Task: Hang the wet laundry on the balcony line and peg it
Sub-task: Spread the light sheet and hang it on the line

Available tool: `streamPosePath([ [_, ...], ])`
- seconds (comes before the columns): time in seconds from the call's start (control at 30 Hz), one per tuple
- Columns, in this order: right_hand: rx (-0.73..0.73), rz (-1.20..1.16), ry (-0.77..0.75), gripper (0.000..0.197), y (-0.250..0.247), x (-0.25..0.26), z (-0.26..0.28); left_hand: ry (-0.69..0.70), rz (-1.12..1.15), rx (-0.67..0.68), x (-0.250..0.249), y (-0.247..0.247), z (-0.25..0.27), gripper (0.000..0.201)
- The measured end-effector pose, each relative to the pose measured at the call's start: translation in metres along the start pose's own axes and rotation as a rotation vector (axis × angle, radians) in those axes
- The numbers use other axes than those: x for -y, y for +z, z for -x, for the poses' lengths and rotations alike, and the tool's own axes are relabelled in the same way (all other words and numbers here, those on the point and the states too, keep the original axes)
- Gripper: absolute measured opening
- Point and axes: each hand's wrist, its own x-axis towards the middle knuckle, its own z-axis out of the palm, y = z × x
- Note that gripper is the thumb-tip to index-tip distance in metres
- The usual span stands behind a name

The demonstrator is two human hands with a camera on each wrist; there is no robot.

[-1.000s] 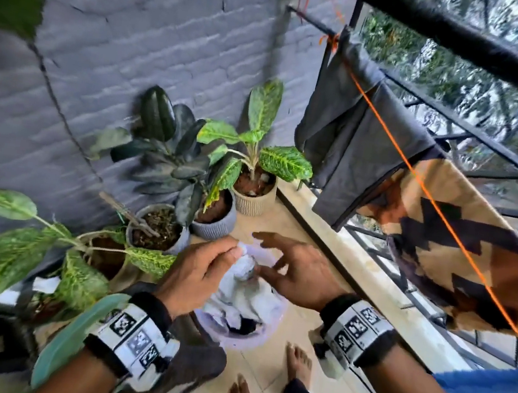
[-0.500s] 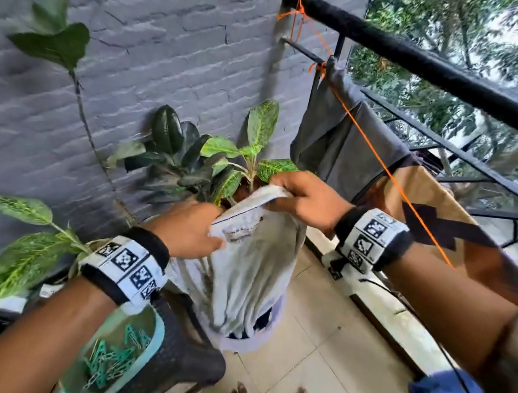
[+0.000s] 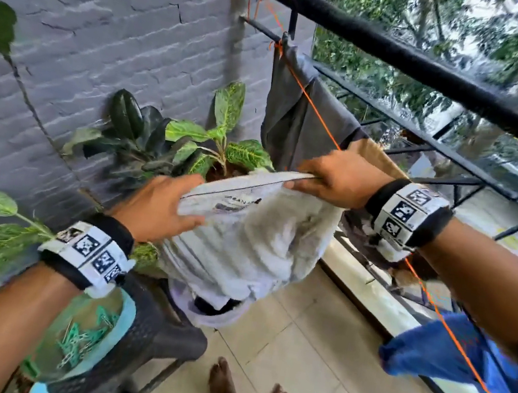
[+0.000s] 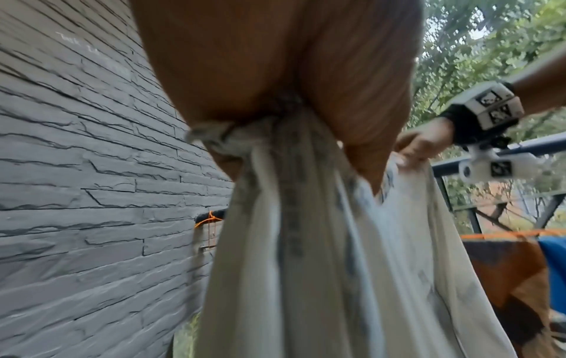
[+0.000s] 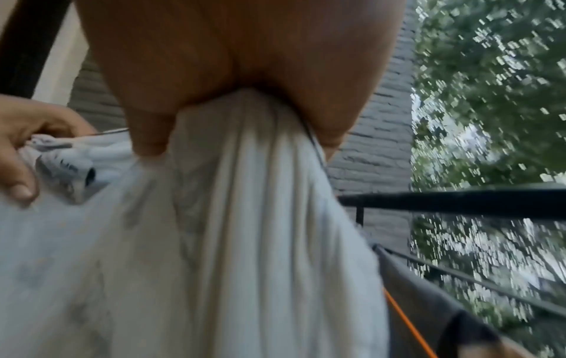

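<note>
A wet white garment [image 3: 244,244] with dark print hangs stretched between both hands above a pale laundry basket [image 3: 210,319]. My left hand [image 3: 163,206] grips its left top edge, my right hand [image 3: 336,184] grips the right top edge. The cloth [image 4: 306,254] drops in folds below the left hand [image 4: 275,84] in the left wrist view. In the right wrist view the cloth [image 5: 245,218] bunches under my right hand [image 5: 239,72]. An orange line [image 3: 310,103] runs from the black rail [image 3: 403,56] down to the right, carrying a grey garment [image 3: 295,118], a brown patterned cloth [image 3: 376,156] and a blue cloth [image 3: 448,356].
A teal tub of green pegs [image 3: 84,338] sits on a dark chair [image 3: 158,332] at lower left. Potted plants [image 3: 191,147] stand against the grey brick wall [image 3: 108,25]. My bare feet [image 3: 224,388] are on the tiled floor. Railing bars [image 3: 456,157] close the balcony on the right.
Both hands lifted the white garment out of the basket and pulled its top edge apart, raising it toward the line.
</note>
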Motion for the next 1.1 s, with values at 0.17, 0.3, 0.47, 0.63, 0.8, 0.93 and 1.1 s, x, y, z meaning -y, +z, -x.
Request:
streamPosePath([
  [0.17, 0.289, -0.170, 0.131, 0.054, -0.002, -0.014, 0.036, -0.053, -0.097, 0.047, -0.027, -0.007, -0.001, 0.023],
  [0.3, 0.417, -0.208, 0.142, 0.058, 0.013, -0.023, 0.056, -0.078, -0.089, -0.035, -0.044, -0.007, 0.010, 0.018],
  [0.47, 0.378, -0.520, 0.321, 0.043, 0.015, -0.035, 0.076, -0.002, 0.368, 0.160, -0.049, 0.001, 0.023, 0.010],
  [0.63, 0.259, -0.574, 0.387, 0.056, 0.024, -0.035, 0.102, 0.004, 0.068, 0.327, -0.024, 0.015, 0.030, 0.051],
  [0.8, 0.451, -0.313, 0.430, 0.051, 0.011, -0.002, 0.123, 0.104, -0.064, 0.411, -0.017, 0.034, 0.027, 0.009],
  [0.93, 0.530, -0.194, 0.471, 0.062, 0.027, 0.006, 0.140, 0.124, 0.222, 0.535, -0.019, 0.030, 0.027, 0.016],
  [1.1, 0.332, -0.379, 0.620, 0.041, 0.022, 0.030, 0.170, 0.157, 0.371, 0.582, -0.018, 0.033, 0.036, 0.051],
])
